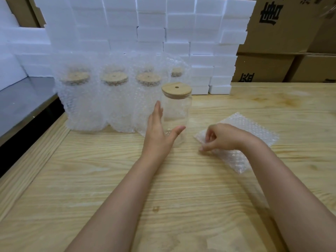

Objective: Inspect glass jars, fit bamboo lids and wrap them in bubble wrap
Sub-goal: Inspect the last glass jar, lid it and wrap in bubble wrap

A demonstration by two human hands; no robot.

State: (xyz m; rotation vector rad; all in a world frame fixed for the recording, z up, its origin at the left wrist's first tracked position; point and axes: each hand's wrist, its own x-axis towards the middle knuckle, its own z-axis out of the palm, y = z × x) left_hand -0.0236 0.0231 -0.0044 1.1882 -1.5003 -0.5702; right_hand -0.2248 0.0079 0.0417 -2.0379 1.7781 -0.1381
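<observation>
Hard to make out: the glass jar (176, 113) is so clear that its base nearly melts into the wood, and the left thumb crosses its lower front. Whether thumb or fingers actually touch the glass cannot be told.
Cut off: black print on the cardboard boxes (283, 37), far right of the jar, runs out of the frame and is unreadable.
Partly hidden: the near end of the bubble wrap sheet (243, 126) lies under the right wrist and forearm.
Veiled: three wrapped jars (81, 99) stand in a row just left of the jar, their glass only a blur under the bubbles. Fainter lids show behind them, and one more wrapped jar (177, 72) stands directly behind the jar – how many stand in that back row is unclear.
Jar and contents: upright on the wooden table (163, 197), nothing seen inside, unwrapped.
Bamboo lid (176, 90): seated flat on the jar's mouth, a small hole at its centre.
Left hand (160, 130): spread wide at the jar's left side, fingers straight, thumb reaching out.
Right hand (221, 137): right of the jar, fingers curled down, pinching the sheet's nearest corner – the sheet lies flat on the table.
Foam blocks (181, 24): white, stacked in a wall behind the jar.
</observation>
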